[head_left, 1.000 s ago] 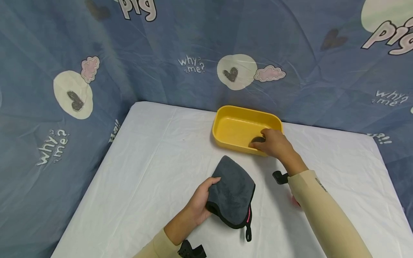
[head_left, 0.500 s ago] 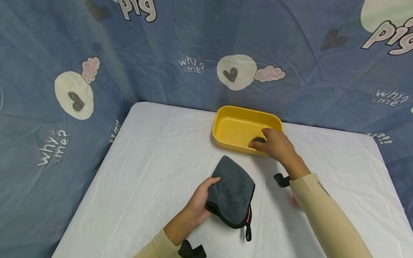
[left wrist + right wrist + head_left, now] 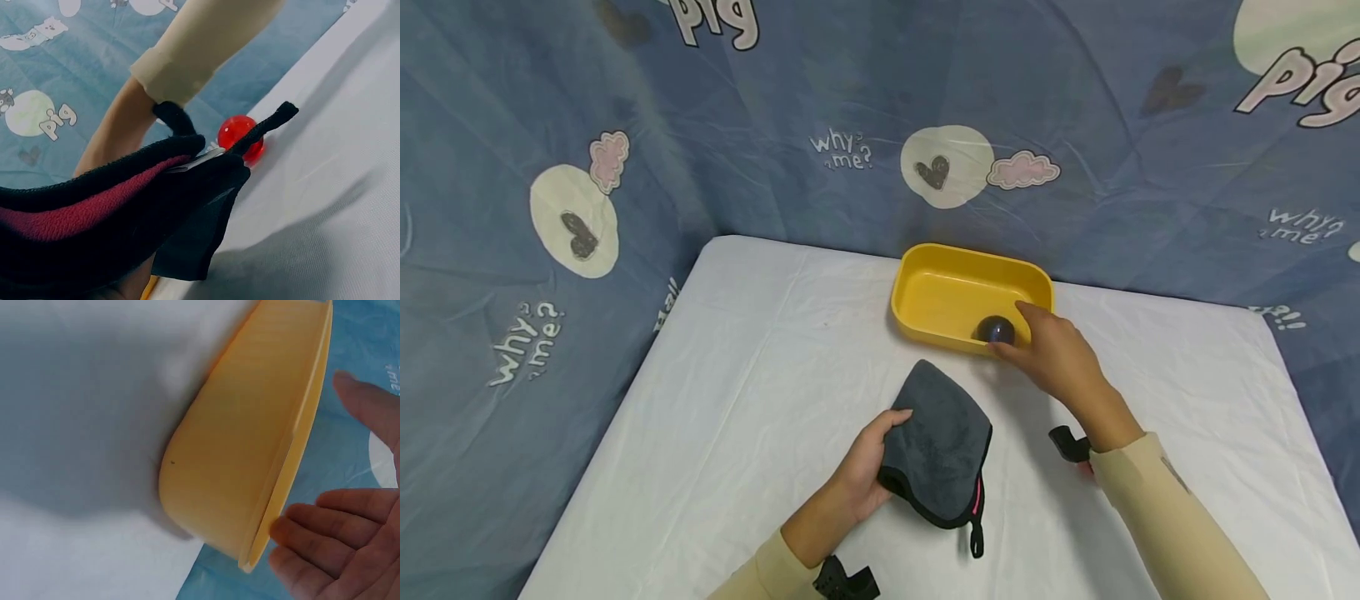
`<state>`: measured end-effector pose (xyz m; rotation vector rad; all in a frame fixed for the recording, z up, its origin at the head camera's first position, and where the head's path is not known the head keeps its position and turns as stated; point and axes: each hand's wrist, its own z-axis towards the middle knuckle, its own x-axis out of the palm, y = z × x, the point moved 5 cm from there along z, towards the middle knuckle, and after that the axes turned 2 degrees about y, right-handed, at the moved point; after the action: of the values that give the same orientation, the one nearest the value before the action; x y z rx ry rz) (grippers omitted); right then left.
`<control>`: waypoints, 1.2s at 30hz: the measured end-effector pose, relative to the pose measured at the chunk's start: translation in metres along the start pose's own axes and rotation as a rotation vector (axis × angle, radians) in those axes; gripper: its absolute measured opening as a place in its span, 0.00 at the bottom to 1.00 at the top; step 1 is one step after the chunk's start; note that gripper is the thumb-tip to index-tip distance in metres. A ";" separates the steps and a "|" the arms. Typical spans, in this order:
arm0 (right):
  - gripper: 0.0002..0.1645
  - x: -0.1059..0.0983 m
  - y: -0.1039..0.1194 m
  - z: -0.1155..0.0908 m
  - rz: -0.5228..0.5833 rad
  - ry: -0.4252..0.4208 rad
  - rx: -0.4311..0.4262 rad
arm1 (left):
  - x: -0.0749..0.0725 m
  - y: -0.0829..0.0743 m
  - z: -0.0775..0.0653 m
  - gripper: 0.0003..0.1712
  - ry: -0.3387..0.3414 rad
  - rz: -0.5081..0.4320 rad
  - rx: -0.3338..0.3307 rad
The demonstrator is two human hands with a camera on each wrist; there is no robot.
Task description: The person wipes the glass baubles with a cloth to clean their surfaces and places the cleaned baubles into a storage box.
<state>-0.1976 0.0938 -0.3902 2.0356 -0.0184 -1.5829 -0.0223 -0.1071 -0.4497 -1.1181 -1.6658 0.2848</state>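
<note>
In the head view my left hand (image 3: 859,471) grips a folded grey cloth (image 3: 934,446) with black edging and a hanging loop, thumb on top. Its pinkish-red inner layer appears in the left wrist view, where the folded cloth (image 3: 94,206) fills the lower left. Inside the yellow tub (image 3: 936,335), at its front right corner, lies a shiny dark ball (image 3: 997,330). My right hand (image 3: 1060,350) hovers over that corner, thumb and fingers spread apart beside the ball. The right wrist view has the hand (image 3: 350,544) with extended fingers at the tub's rim (image 3: 287,481).
A red ball (image 3: 234,132) sits on the white-covered table (image 3: 760,375); my right sleeve (image 3: 1165,508) nearly hides it in the head view. Blue printed fabric (image 3: 820,75) stands behind the tub and along the left side.
My right hand has let go of the dark ball and drawn back slightly to the right, leaving the ball in the tub. The left hand and cloth have stayed put.
</note>
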 end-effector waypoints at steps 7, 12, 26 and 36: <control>0.59 -0.001 -0.014 -0.040 -0.008 -0.094 -0.040 | 0.004 0.006 0.004 0.38 0.008 -0.009 -0.017; 0.61 0.000 -0.025 -0.059 -0.015 -0.155 -0.051 | 0.000 0.000 0.002 0.39 -0.015 0.003 0.006; 0.64 0.011 -0.067 -0.124 0.003 -0.205 0.073 | 0.003 0.000 0.005 0.35 0.006 0.019 0.026; 0.61 0.034 -0.086 -0.158 -0.020 -0.226 0.131 | 0.006 0.007 0.009 0.37 0.020 0.012 0.026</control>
<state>-0.0726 0.2206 -0.4337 1.9463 -0.1909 -1.8604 -0.0266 -0.0957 -0.4547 -1.1085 -1.6335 0.3015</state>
